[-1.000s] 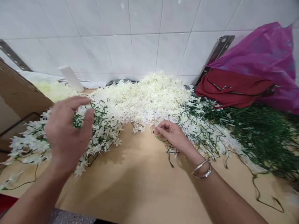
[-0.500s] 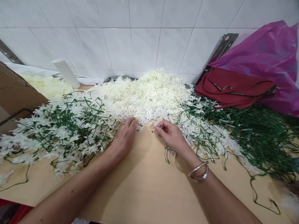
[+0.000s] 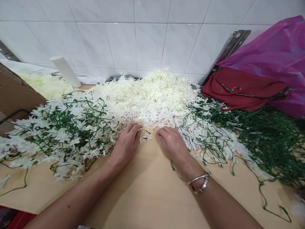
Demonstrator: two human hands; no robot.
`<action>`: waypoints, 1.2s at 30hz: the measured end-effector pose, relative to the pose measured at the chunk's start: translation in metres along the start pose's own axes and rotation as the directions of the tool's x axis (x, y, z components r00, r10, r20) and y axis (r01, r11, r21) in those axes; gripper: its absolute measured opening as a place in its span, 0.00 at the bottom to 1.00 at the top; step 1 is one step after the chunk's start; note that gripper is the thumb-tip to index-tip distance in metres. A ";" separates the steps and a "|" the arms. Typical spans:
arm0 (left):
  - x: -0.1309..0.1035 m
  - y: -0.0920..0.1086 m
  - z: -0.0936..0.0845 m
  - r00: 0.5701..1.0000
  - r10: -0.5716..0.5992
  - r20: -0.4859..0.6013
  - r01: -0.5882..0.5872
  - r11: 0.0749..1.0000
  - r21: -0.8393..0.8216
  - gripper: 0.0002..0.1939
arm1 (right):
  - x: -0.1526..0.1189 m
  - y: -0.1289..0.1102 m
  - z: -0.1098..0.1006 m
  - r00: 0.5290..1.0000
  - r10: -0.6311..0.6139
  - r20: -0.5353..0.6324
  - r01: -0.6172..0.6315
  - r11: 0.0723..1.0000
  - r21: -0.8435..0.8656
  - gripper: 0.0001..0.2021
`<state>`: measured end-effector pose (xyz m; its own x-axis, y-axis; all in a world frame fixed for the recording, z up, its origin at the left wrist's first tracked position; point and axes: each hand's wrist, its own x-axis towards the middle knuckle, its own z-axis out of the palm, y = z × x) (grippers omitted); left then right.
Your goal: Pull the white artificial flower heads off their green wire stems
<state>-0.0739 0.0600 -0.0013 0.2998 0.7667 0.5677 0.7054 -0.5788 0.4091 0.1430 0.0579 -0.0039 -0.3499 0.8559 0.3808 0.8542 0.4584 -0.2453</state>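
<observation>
My left hand [image 3: 128, 140] is closed, its thumb and fingers pinching a thin green stem. Small white blossoms of that artificial flower sprig [image 3: 145, 136] poke out beside the fingertips. Across a narrow gap, my right hand [image 3: 172, 142] lies low over the table with its fingers curled together, back of the hand up. Whatever its fingertips may hold is hidden. Just beyond both hands spreads a heap of loose cream-white artificial blossoms [image 3: 157, 95], with thin white pieces [image 3: 164, 121] along its near edge. Part of a green stem [image 3: 172, 165] shows under my right wrist.
White flowers on green stems [image 3: 71, 127] cover the left side of the table [image 3: 147, 197]. Bare green stems [image 3: 269, 143] pile up at right, before a red bag [image 3: 247, 86] and a purple plastic bag [image 3: 274, 54]. A cardboard box [image 3: 16, 95] stands at far left.
My right hand has turned over, back upward, with its fingertips drawn under. The sprig at my left hand now shows more of its stem and blossoms. The view has shifted slightly.
</observation>
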 end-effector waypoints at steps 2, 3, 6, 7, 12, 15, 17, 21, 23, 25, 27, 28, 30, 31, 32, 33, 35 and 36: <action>0.000 0.001 -0.002 1.000 -0.017 -0.007 0.017 1.000 0.005 0.11 | -0.001 0.004 -0.002 0.999 0.041 -0.027 -0.042 0.998 -0.041 0.12; -0.001 0.002 -0.003 1.000 -0.029 0.009 0.028 1.000 0.011 0.10 | -0.001 0.006 -0.004 0.996 0.073 -0.043 -0.075 0.996 -0.042 0.13; -0.005 0.005 -0.003 0.995 -0.042 0.092 0.037 0.997 0.063 0.09 | 0.000 0.007 -0.010 0.983 0.152 -0.100 -0.147 0.988 0.057 0.17; -0.007 0.006 -0.003 0.992 -0.039 0.119 0.029 0.996 0.086 0.08 | 0.000 0.007 -0.011 0.979 0.166 -0.121 -0.152 0.981 0.116 0.17; -0.009 0.007 -0.005 0.978 -0.043 0.205 0.021 0.994 0.110 0.07 | 0.003 0.004 -0.011 0.960 0.225 -0.167 -0.149 0.915 0.375 0.11; -0.004 0.008 -0.008 0.973 -0.142 0.180 0.157 0.985 -0.069 0.06 | 0.003 -0.001 -0.011 0.954 0.240 -0.179 -0.122 0.857 0.501 0.09; -0.001 0.009 -0.009 0.945 -0.273 0.179 0.318 0.896 -0.311 0.05 | 0.003 -0.005 -0.013 0.950 0.258 -0.175 -0.108 0.800 0.590 0.07; 0.004 0.012 -0.006 0.858 -0.433 0.276 0.488 0.523 -0.698 0.16 | 0.003 -0.016 -0.016 0.926 0.369 -0.084 -0.166 0.596 0.786 0.02; 0.006 0.014 -0.005 0.834 -0.461 0.301 0.508 0.430 -0.746 0.18 | 0.003 -0.021 -0.017 0.910 0.413 -0.040 -0.191 0.503 0.843 0.03; 0.007 0.016 -0.006 0.823 -0.478 0.306 0.515 0.403 -0.756 0.18 | 0.002 -0.025 -0.017 0.903 0.429 -0.024 -0.192 0.454 0.870 0.04; 0.007 0.018 -0.007 0.820 -0.488 0.299 0.518 0.411 -0.751 0.19 | 0.001 -0.030 -0.017 0.912 0.409 -0.030 -0.174 0.452 0.875 0.04; 0.007 0.019 -0.007 0.821 -0.489 0.295 0.518 0.421 -0.745 0.20 | 0.000 -0.032 -0.017 0.920 0.388 -0.047 -0.155 0.471 0.869 0.03; 0.007 0.020 -0.007 0.825 -0.483 0.293 0.516 0.434 -0.738 0.21 | -0.001 -0.036 -0.017 0.938 0.330 -0.104 -0.093 0.530 0.843 0.01; 0.007 0.020 -0.007 0.828 -0.476 0.297 0.515 0.436 -0.738 0.21 | -0.002 -0.037 -0.017 0.944 0.300 -0.133 -0.061 0.560 0.826 0.02; 0.006 0.021 -0.007 0.829 -0.468 0.304 0.516 0.435 -0.738 0.21 | -0.002 -0.039 -0.017 0.948 0.279 -0.156 -0.038 0.583 0.812 0.03; 0.006 0.021 -0.008 0.828 -0.463 0.317 0.523 0.433 -0.734 0.21 | -0.002 -0.040 -0.017 0.949 0.267 -0.168 -0.026 0.599 0.801 0.04; 0.006 0.023 -0.008 0.814 -0.459 0.356 0.553 0.424 -0.718 0.21 | -0.003 -0.042 -0.018 0.950 0.263 -0.168 -0.032 0.616 0.787 0.05; 0.006 0.024 -0.009 0.804 -0.460 0.376 0.569 0.416 -0.709 0.21 | -0.003 -0.042 -0.018 0.950 0.269 -0.159 -0.044 0.621 0.783 0.05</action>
<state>-0.0610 0.0483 0.0176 0.1581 0.9874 0.0000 0.0090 -0.0014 1.0000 0.1144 0.0320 0.0213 -0.0412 0.8981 0.4379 0.2445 0.4340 -0.8671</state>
